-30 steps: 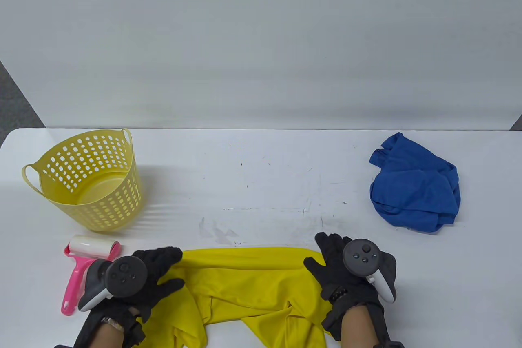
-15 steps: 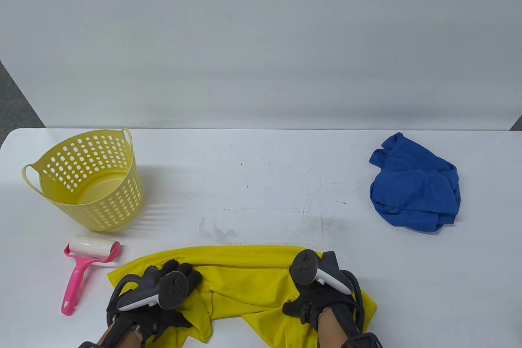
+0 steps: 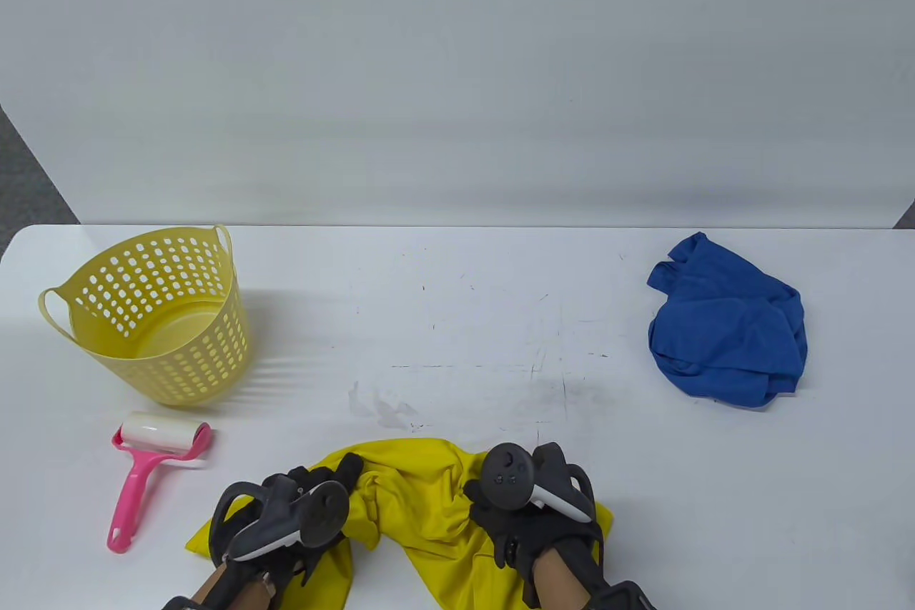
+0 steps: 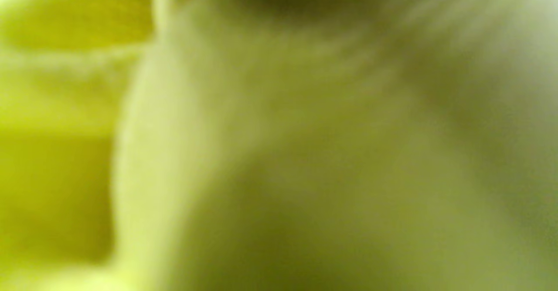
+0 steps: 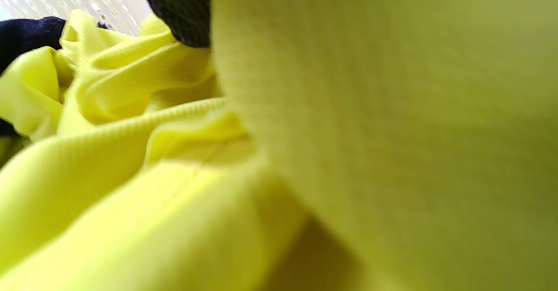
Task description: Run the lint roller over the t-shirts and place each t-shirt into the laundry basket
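White tabletop filled my overhead view, scuffed with dark marks near its middle, with a pale grey wall behind it. At the near edge lay the yellow t-shirt, bunched into folds between my two gloved hands, part of it trailing off toward the bottom of the view. My left hand sat on the shirt's left part, its dark fingers curled down into the cloth, so it looked to be gripping a fold. My right hand was pressed onto the shirt's right part with its tracker facing up; its fingers were hidden under the tracker and the fabric, but the cloth gathered tightly at it and I read it as clutching the shirt too. From the left wrist camera I got only blurred yellow cloth right against the lens. The right wrist camera gave me crumpled ribbed yellow fabric close up, with a dark gloved fingertip over it at the top.

Left of the shirt, apart from it, the pink lint roller lay flat, white roll end away from me. Beyond it stood the yellow perforated laundry basket, upright. Well off to the right, the blue t-shirt sat in a crumpled heap
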`<state>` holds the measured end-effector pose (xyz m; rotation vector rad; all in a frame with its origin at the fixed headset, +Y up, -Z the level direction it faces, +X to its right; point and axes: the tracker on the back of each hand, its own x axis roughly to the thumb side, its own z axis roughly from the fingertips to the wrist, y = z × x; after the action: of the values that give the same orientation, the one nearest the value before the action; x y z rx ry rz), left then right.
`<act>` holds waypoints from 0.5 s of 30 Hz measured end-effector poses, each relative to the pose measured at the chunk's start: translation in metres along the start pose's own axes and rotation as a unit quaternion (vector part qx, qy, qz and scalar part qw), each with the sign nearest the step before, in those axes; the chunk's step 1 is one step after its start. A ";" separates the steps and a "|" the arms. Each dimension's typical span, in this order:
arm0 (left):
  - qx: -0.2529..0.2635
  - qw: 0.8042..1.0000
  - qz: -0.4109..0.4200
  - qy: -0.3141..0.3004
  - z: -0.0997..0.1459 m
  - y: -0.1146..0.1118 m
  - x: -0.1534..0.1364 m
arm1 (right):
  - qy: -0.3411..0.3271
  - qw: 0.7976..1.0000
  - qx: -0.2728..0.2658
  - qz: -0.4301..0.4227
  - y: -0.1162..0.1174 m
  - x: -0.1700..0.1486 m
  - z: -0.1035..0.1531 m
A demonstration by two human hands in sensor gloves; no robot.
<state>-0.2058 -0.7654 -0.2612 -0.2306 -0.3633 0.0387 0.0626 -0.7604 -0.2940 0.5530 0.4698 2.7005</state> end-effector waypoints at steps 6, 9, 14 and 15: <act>-0.057 0.997 -0.003 -0.047 -0.007 -0.011 0.036 | -0.041 0.997 -0.043 -0.053 0.015 0.029 -0.006; -0.045 0.997 0.044 -0.055 -0.008 -0.015 0.041 | -0.082 0.973 0.021 -0.214 0.030 0.039 -0.012; 0.038 0.999 0.037 -0.005 -0.010 -0.007 0.029 | -0.123 0.919 0.117 -0.356 0.039 0.044 -0.014; 0.044 0.999 0.028 -0.003 -0.009 -0.005 0.027 | -0.129 0.917 0.115 -0.360 0.038 0.043 -0.014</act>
<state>-0.1773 -0.7704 -0.2592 -0.1531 -0.3599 0.1112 0.0092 -0.7807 -0.2780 0.6320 0.7490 1.8535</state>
